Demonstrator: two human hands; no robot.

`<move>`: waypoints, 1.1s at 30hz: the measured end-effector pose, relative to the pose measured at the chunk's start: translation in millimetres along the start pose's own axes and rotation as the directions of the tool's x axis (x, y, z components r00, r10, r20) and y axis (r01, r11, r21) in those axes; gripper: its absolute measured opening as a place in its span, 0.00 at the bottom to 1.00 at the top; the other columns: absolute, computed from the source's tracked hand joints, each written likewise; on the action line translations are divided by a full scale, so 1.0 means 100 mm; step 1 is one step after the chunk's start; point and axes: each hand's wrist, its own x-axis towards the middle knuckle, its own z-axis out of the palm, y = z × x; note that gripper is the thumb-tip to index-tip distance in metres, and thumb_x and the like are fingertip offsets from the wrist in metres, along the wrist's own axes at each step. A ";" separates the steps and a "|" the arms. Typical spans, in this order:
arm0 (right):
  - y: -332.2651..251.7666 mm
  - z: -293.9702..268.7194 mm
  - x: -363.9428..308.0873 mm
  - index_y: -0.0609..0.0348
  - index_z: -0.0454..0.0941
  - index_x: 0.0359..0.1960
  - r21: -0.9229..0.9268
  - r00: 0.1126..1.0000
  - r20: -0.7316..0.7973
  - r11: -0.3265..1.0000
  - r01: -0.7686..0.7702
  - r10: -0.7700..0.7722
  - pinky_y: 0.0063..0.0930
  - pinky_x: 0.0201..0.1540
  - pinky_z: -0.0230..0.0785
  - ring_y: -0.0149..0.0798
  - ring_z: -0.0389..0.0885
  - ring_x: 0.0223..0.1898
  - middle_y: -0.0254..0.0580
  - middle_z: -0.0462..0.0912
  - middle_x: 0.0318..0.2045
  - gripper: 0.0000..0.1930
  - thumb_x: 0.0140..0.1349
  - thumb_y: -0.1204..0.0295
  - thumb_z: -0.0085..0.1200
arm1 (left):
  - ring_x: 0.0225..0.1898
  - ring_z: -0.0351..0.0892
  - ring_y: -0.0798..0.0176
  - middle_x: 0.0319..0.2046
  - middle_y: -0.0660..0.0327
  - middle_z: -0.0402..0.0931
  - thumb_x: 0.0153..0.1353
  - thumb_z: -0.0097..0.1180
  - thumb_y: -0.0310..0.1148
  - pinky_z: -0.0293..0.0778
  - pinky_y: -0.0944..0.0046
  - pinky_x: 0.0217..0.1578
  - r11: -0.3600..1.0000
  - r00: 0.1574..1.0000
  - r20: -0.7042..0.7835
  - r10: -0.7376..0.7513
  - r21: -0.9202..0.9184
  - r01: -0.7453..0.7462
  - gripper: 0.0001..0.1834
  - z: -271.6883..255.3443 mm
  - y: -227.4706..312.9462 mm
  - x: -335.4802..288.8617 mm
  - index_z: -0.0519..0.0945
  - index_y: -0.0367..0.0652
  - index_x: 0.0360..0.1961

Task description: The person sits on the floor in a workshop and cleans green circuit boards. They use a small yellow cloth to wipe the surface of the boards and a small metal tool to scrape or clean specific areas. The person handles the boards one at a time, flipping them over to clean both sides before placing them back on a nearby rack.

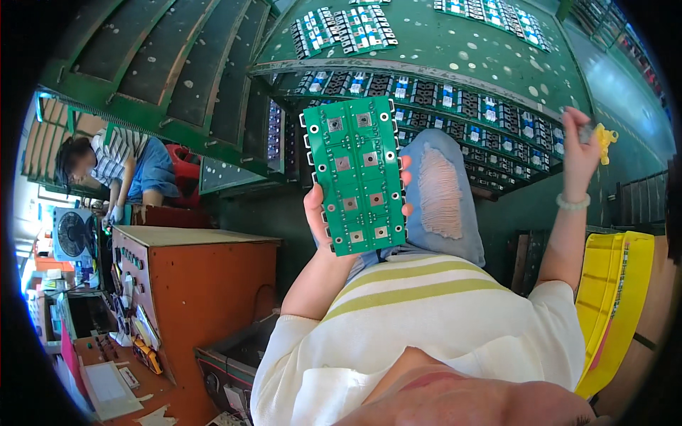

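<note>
My left hand (316, 213) is closed around a green circuit board panel (359, 181). Its palm is behind the panel, the thumb lies along the left edge, and fingertips show past the right edge. The panel is held upright above my lap, with square pads, round holes and metal-edged tabs along both long sides. Out to the right, my right hand (581, 145) is raised with its fingers closed. A small yellow knobbly piece (604, 144) and something greyish are right against its fingers; what exactly they are is unclear.
Ahead stands a green rack (426, 71) with several rows of circuit boards on its shelves and more panels (344, 30) on top. An orange cabinet (206, 284) is at left, a yellow bin (611, 305) at right. Another person (128, 167) works at far left.
</note>
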 end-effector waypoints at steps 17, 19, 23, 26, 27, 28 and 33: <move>-1.53 1.02 -0.74 0.45 0.60 0.13 0.741 0.652 0.602 0.020 -0.671 -0.461 0.63 0.52 0.58 0.27 0.56 0.13 0.24 0.59 0.10 0.23 0.68 0.55 0.42 | 0.65 0.57 0.46 0.68 0.40 0.44 0.51 0.53 0.66 0.60 0.40 0.55 0.979 0.981 0.153 0.116 -0.184 -0.087 0.56 -0.17 0.07 -0.18 0.44 0.44 0.71; -1.80 1.04 -0.56 0.46 0.58 0.11 0.753 0.645 0.350 -0.206 -0.625 -0.679 0.59 0.42 0.63 0.28 0.56 0.11 0.28 0.61 0.10 0.25 0.68 0.57 0.42 | 0.64 0.58 0.47 0.68 0.41 0.45 0.52 0.53 0.66 0.62 0.41 0.53 0.974 0.988 0.117 0.099 -0.216 -0.073 0.56 -0.14 0.07 -0.10 0.44 0.45 0.71; -2.29 1.26 -0.79 0.50 0.54 0.10 0.469 0.632 0.038 -0.545 -0.695 -0.774 0.34 0.17 0.58 0.30 0.55 0.10 0.32 0.58 0.09 0.27 0.70 0.57 0.40 | 0.60 0.62 0.49 0.67 0.42 0.48 0.52 0.54 0.64 0.65 0.46 0.46 0.990 0.994 0.051 0.101 -0.101 -0.096 0.54 -0.07 0.05 -0.10 0.45 0.46 0.71; -2.41 1.32 -0.92 0.51 0.53 0.10 0.324 0.624 0.070 -0.574 -0.752 -0.778 0.32 0.17 0.57 0.32 0.54 0.09 0.32 0.53 0.10 0.29 0.71 0.53 0.36 | 0.60 0.62 0.48 0.66 0.42 0.49 0.53 0.54 0.63 0.66 0.46 0.46 0.985 0.988 0.063 0.141 -0.109 -0.134 0.53 -0.02 0.05 -0.11 0.45 0.47 0.71; -2.41 1.33 -0.93 0.52 0.53 0.11 0.297 0.622 0.061 -0.580 -0.758 -0.781 0.33 0.16 0.55 0.35 0.54 0.09 0.34 0.54 0.10 0.30 0.68 0.50 0.40 | 0.60 0.62 0.48 0.66 0.42 0.49 0.53 0.54 0.63 0.66 0.46 0.46 0.985 0.988 0.064 0.141 -0.108 -0.133 0.53 -0.02 0.05 -0.10 0.45 0.47 0.71; -2.40 1.34 -0.94 0.54 0.53 0.11 0.275 0.618 0.053 -0.584 -0.764 -0.784 0.34 0.15 0.53 0.39 0.55 0.09 0.36 0.55 0.10 0.31 0.64 0.46 0.45 | 0.60 0.62 0.48 0.66 0.42 0.49 0.53 0.54 0.63 0.66 0.46 0.45 0.985 0.988 0.064 0.140 -0.106 -0.133 0.53 -0.02 0.04 -0.09 0.45 0.47 0.71; -2.46 1.26 -1.20 0.55 0.53 0.11 0.285 0.751 0.117 -0.702 -0.652 -0.650 0.36 0.17 0.60 0.41 0.56 0.08 0.35 0.55 0.10 0.35 0.59 0.39 0.50 | 0.59 0.64 0.49 0.66 0.42 0.49 0.52 0.55 0.64 0.66 0.46 0.45 0.987 0.992 0.022 0.122 -0.110 -0.119 0.54 -0.01 0.02 -0.10 0.45 0.49 0.71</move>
